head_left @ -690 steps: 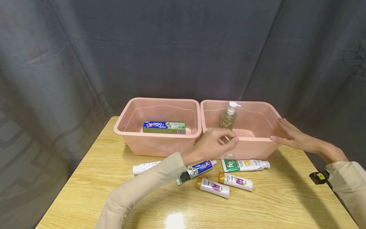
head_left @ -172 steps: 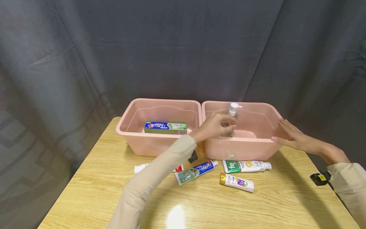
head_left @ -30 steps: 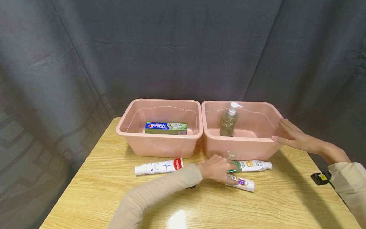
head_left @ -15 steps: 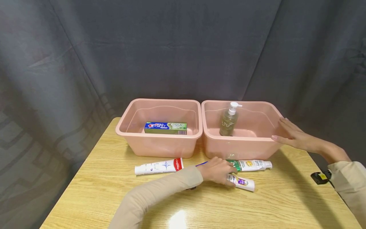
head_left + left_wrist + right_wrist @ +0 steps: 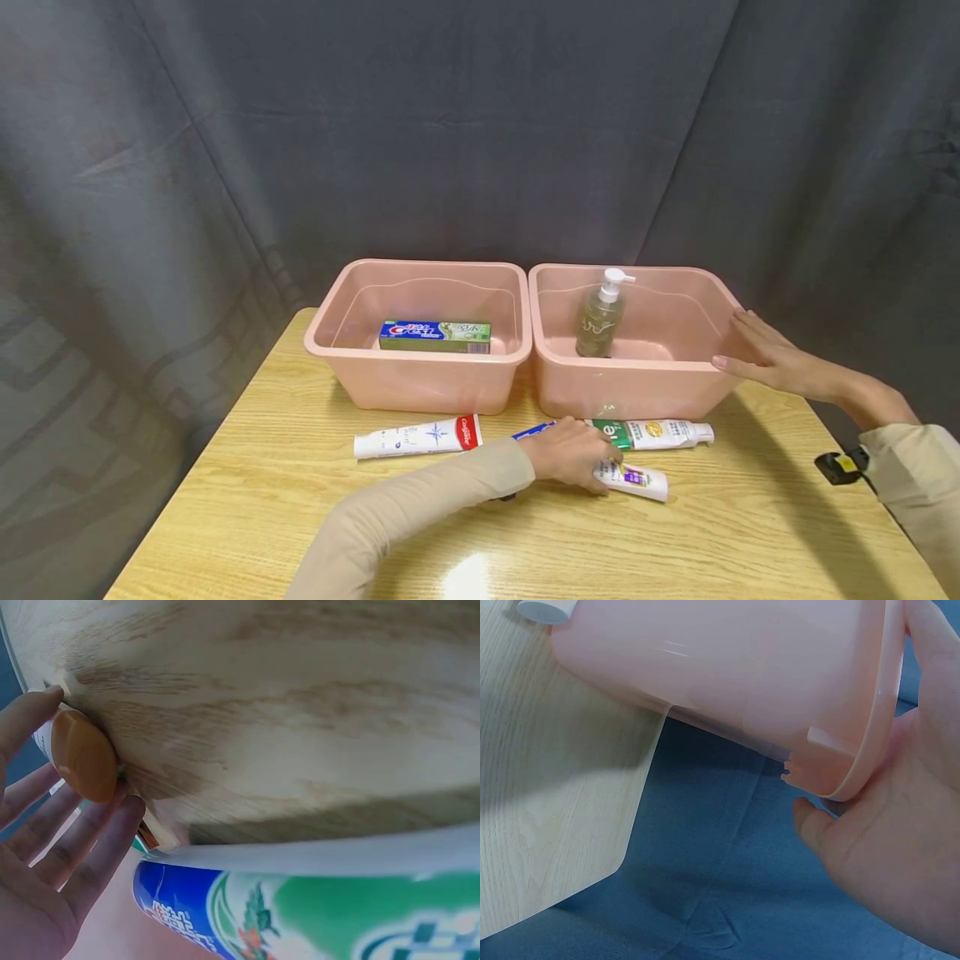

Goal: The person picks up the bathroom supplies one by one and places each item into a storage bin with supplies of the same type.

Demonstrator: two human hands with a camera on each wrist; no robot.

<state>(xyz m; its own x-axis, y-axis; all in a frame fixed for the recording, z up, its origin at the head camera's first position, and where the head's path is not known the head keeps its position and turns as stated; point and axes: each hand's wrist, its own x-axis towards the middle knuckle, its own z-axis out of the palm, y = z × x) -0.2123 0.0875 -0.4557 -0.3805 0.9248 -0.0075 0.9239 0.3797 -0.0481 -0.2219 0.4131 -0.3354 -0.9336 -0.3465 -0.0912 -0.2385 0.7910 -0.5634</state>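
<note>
My left hand (image 5: pixel 572 454) reaches down to the table and grips a small white bottle (image 5: pixel 637 481) near its capped end. In the left wrist view, my thumb and fingers lie on either side of its gold cap (image 5: pixel 84 759). A blue and green toothpaste tube (image 5: pixel 315 915) lies beneath that hand, mostly hidden by it in the head view. Just behind the bottle is a green and white toothpaste tube (image 5: pixel 660 434). My right hand (image 5: pixel 787 367) rests with extended fingers over the right rim of the right pink bin (image 5: pixel 645 390).
A green pump bottle (image 5: pixel 599 325) stands inside the right bin. The left pink bin (image 5: pixel 420 385) sits close beside it and holds a toothpaste box (image 5: pixel 435 336). A white and red Colgate tube (image 5: pixel 416 437) lies before the left bin. The table edge (image 5: pixel 641 802) runs near the right bin.
My left hand was over the right bin earlier and has come down to the bottle, its fingers now closer round the capped end. Of two gold-capped bottles, one has left the table. My right hand stays put.
</note>
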